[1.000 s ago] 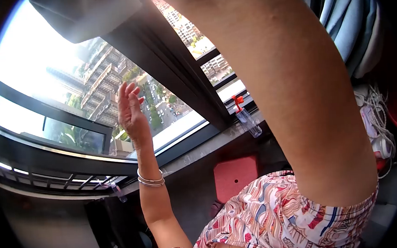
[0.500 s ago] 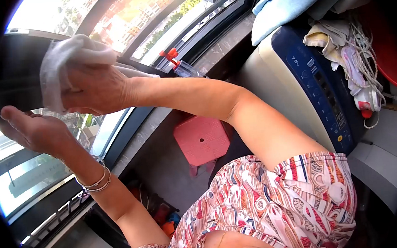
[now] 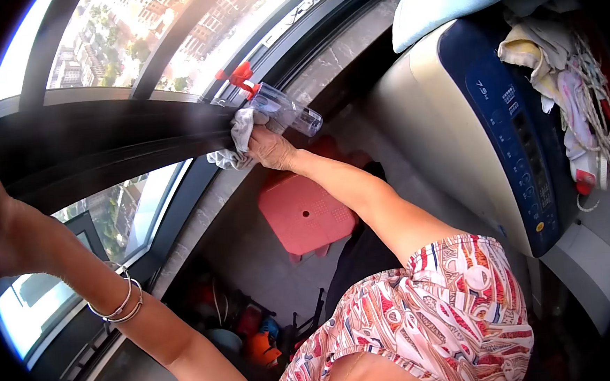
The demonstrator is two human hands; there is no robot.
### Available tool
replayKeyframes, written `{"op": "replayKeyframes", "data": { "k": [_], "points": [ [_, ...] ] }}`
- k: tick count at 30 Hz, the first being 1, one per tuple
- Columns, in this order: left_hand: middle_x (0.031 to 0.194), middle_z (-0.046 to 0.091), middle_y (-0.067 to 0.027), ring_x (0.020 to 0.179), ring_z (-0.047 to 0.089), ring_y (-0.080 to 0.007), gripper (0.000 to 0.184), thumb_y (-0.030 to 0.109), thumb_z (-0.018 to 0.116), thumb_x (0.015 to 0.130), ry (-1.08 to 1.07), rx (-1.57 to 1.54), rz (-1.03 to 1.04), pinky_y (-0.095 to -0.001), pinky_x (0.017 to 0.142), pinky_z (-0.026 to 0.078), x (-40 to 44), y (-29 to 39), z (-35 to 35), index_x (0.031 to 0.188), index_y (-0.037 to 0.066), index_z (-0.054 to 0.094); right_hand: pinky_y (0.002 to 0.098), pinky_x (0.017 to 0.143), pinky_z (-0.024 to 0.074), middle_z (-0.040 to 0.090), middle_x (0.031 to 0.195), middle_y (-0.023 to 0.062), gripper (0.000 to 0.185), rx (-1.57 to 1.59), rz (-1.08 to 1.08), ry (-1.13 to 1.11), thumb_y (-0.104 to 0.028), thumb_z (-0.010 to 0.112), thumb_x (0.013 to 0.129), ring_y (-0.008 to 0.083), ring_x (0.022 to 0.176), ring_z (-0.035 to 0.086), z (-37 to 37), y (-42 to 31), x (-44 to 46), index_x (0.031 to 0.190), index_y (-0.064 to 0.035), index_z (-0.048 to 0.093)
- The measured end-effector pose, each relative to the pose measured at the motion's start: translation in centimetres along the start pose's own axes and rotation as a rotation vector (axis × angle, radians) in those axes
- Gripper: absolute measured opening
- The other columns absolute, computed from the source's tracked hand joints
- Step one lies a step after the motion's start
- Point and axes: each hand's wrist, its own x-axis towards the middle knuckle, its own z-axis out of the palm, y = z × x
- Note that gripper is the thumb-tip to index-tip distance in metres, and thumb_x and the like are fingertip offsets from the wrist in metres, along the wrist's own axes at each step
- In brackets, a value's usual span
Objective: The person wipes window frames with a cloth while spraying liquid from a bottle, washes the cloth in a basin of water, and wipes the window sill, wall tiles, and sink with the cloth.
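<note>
- Right hand (image 3: 272, 149): grip closed around the pale cloth (image 3: 241, 129) at the right end of the dark window frame (image 3: 120, 140), left of the spray bottle (image 3: 288, 115).
- Left hand (image 3: 15, 232): far left, partly shadowed; cannot tell how open its grip is.

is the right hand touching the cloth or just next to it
Touching: the head view shows the right hand on the cloth, which bunches directly against it with no gap.

Grey floor (image 3: 268, 273) carries a pinkish-red stool (image 3: 315, 221); the washing machine (image 3: 459, 136) stands there too.
</note>
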Motion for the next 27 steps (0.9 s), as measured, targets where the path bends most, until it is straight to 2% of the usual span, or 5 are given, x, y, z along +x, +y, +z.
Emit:
{"op": "replayKeyframes", "data": {
  "k": [6, 10, 15, 17, 27],
  "points": [
    [0.127, 0.024, -0.0374, 0.120, 0.034, -0.0387, 0.089, 0.005, 0.063, 0.073, -0.001, 0.001, 0.028, -0.0373, 0.099, 0.037, 0.3, -0.2, -0.1, 0.131, -0.017, -0.001, 0.0403, 0.076, 0.0472, 0.051, 0.094, 0.0140, 0.025, 0.018, 0.147, -0.034, -0.013, 0.059, 0.072, 0.0305, 0.089, 0.054, -0.9, 0.1, 2.2, 0.096, -0.0044, 0.055],
    [0.130, 0.019, -0.0369, 0.120, 0.032, -0.0394, 0.088, 0.005, 0.062, 0.072, 0.002, 0.060, 0.146, -0.0390, 0.102, 0.032, 0.2, 0.5, -0.2, 0.131, -0.016, 0.001, 0.0354, 0.067, 0.0507, 0.054, 0.086, 0.0127, 0.027, 0.009, 0.205, -0.078, -0.011, 0.056, 0.071, 0.0302, 0.086, 0.055, -1.3, -0.3, 3.0, 0.098, -0.0033, 0.054],
    [0.129, 0.023, -0.0348, 0.119, 0.034, -0.0398, 0.091, 0.006, 0.063, 0.069, 0.012, -0.001, 0.104, -0.0406, 0.101, 0.033, 0.5, -0.6, -0.1, 0.132, -0.014, 0.001, 0.0320, 0.065, 0.0510, 0.055, 0.087, 0.0111, 0.029, -0.335, -0.129, -0.047, -0.014, 0.053, 0.070, 0.0254, 0.087, 0.055, -1.5, 1.4, 3.7, 0.096, -0.0004, 0.056],
    [0.129, 0.024, -0.0341, 0.117, 0.035, -0.0396, 0.091, 0.006, 0.063, 0.068, 0.009, -0.044, 0.077, -0.0410, 0.100, 0.034, 0.5, -0.8, -0.2, 0.132, -0.014, 0.002, 0.0337, 0.065, 0.0507, 0.053, 0.090, 0.0127, 0.025, -0.361, -0.051, -0.284, -0.016, 0.053, 0.071, 0.0274, 0.086, 0.054, -1.8, 1.7, 3.6, 0.089, -0.0004, 0.060],
    [0.126, 0.025, -0.0325, 0.116, 0.037, -0.0400, 0.086, 0.007, 0.060, 0.068, 0.004, -0.181, 0.193, -0.0413, 0.099, 0.037, -0.2, -0.9, -0.2, 0.131, -0.013, 0.005, 0.0423, 0.063, 0.0493, 0.051, 0.097, 0.0164, 0.023, -0.526, 0.155, -0.406, -0.016, 0.052, 0.075, 0.0307, 0.087, 0.054, -2.9, 2.1, 4.0, 0.091, -0.0031, 0.062]
  ]
}}
